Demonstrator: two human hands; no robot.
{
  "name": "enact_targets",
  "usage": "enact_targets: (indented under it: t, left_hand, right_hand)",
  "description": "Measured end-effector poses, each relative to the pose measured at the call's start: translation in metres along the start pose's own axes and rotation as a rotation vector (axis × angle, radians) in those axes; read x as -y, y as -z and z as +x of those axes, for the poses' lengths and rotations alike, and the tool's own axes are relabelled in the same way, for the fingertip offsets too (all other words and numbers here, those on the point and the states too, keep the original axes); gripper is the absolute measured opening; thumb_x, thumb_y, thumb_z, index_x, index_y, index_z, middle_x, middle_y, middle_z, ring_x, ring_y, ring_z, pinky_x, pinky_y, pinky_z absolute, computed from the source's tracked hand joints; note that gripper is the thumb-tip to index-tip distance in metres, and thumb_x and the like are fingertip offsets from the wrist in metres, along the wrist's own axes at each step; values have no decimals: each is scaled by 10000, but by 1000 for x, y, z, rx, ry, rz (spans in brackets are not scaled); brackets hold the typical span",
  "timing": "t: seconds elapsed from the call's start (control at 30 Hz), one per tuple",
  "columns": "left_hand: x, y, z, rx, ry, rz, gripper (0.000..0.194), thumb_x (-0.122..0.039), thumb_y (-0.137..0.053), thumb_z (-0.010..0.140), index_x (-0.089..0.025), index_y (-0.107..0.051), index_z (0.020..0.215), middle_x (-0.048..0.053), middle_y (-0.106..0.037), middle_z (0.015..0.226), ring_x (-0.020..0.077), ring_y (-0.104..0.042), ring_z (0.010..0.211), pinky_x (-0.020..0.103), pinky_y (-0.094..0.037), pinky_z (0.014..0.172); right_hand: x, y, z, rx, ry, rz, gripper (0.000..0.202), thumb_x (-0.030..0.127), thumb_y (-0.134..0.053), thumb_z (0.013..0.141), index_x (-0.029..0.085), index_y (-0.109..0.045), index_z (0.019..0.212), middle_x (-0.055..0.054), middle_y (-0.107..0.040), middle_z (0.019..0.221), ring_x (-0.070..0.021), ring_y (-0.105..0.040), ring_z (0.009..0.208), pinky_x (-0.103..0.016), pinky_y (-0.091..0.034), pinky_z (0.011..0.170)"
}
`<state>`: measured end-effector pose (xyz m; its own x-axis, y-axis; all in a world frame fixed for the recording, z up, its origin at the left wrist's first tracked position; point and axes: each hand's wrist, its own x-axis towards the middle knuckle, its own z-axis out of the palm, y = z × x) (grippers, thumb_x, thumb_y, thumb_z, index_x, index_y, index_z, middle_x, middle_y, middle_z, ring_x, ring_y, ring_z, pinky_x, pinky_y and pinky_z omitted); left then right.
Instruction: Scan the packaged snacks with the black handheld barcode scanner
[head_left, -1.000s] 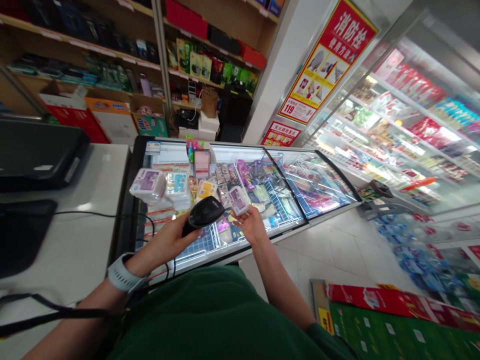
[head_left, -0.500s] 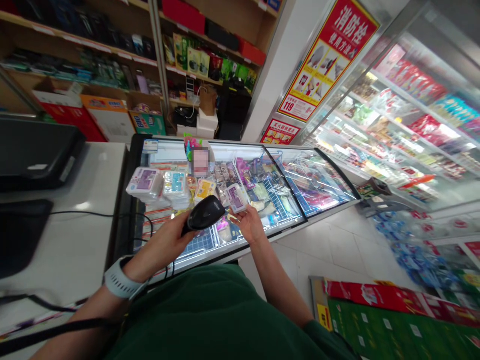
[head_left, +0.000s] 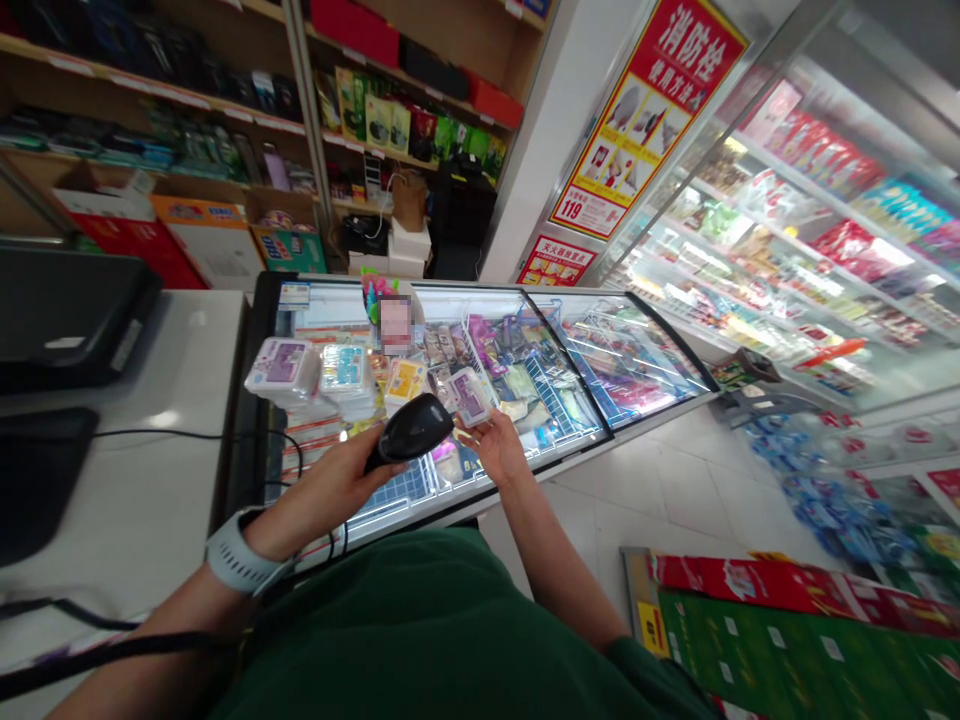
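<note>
Scanner [head_left: 416,430]: one, black, in the left hand [head_left: 349,475].
Held pack [head_left: 466,396]: one, purple-labelled, in the right hand [head_left: 496,446], above the freezer [head_left: 261,312] and just beyond the scanner's head.
Stacks: two side by side on the freezer, the purple-topped stack [head_left: 281,366] and the blue-topped stack [head_left: 345,370]; how many packs each has cannot be told.
Yellow pack [head_left: 406,380]: one on top in view, right of the blue-topped stack, its near end behind the scanner.
Cartons: three in a row below the shelves, a red one [head_left: 127,225], an orange one [head_left: 208,235] and a green one [head_left: 289,248].
Watch [head_left: 238,560]: one, pale, on the left wrist.
Left arm: reaching forward and inward, fingers wrapped around the scanner's handle, its head aimed right.
Right arm: reaching forward and inward, palm turned up, fingers pinching the pack's near edge.
</note>
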<state>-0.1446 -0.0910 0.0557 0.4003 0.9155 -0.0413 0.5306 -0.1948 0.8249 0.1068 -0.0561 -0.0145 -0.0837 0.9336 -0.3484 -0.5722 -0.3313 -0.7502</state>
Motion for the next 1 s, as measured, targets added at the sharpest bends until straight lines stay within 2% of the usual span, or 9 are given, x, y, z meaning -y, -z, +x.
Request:
enact_targets:
  t: [0.1, 0.23, 0.4, 0.53, 0.63, 0.73, 0.83, 1.0]
  left_hand:
    - [0, 13, 3, -10, -25, 71, 518, -517, -527, 818, -182, -555, 1212, 83, -677, 1151, 285, -621, 1046, 363, -471, 900]
    - [-11, 52, 12, -34, -108, 203, 444, -481, -516, 834, -172, -575, 1148, 69, -690, 1059, 264, -640, 944, 341, -486, 829]
    - [-53, 105, 16, -155, -243, 352, 412, -387, -490, 856, -125, -559, 1166, 60, -660, 1083, 241, -614, 966, 353, -462, 870]
    - [-89, 122, 10, -155, -242, 384, 374, -427, -521, 823, -192, -591, 1105, 50, -691, 990, 231, -646, 875, 323, -492, 817]
    - [-109, 122, 3, -116, -237, 387, 329, -421, -504, 831, -215, -602, 1068, 52, -696, 995, 237, -648, 895, 320, -494, 816]
    - [-116, 110, -4, -73, -246, 377, 311, -400, -510, 834, -220, -598, 1073, 59, -690, 1049, 242, -637, 952, 325, -483, 858]
    - [-108, 88, -8, -63, -237, 318, 351, -394, -524, 827, -222, -592, 1125, 61, -690, 1074, 255, -625, 1006, 335, -478, 886]
    - [-77, 46, -8, -61, -207, 206, 481, -415, -533, 832, -227, -530, 1275, 63, -669, 1172, 268, -621, 1064, 340, -480, 907]
  right_hand:
    - [2, 0, 1, 8, 1, 9, 323, 439, -589, 779, 190, -645, 977, -68, -725, 908, -203, -681, 886, -314, -530, 752]
    - [7, -5, 1, 40, 12, 28, 317, 429, -594, 782, 182, -656, 971, -66, -732, 904, -200, -681, 874, -314, -534, 753]
    - [18, -16, -3, 84, 37, 26, 338, 419, -594, 785, 172, -671, 1001, -60, -738, 907, -192, -682, 864, -307, -531, 752]
    - [30, -26, -7, 115, 79, 35, 329, 431, -622, 767, 169, -686, 956, -76, -738, 887, -207, -682, 852, -314, -524, 718]
    - [37, -33, -9, 126, 94, 57, 303, 442, -630, 762, 185, -695, 908, -75, -738, 884, -217, -687, 830, -324, -519, 704]
    - [41, -37, -14, 177, 122, 96, 322, 446, -633, 759, 179, -699, 927, -78, -739, 880, -207, -687, 820, -319, -515, 725]
    - [39, -34, -19, 183, 133, 101, 344, 447, -627, 762, 167, -698, 950, -90, -738, 903, -203, -685, 847, -310, -517, 735]
    - [29, -16, -18, 152, 98, 105, 342, 431, -631, 761, 164, -692, 968, -83, -740, 906, -203, -687, 855, -300, -525, 713]
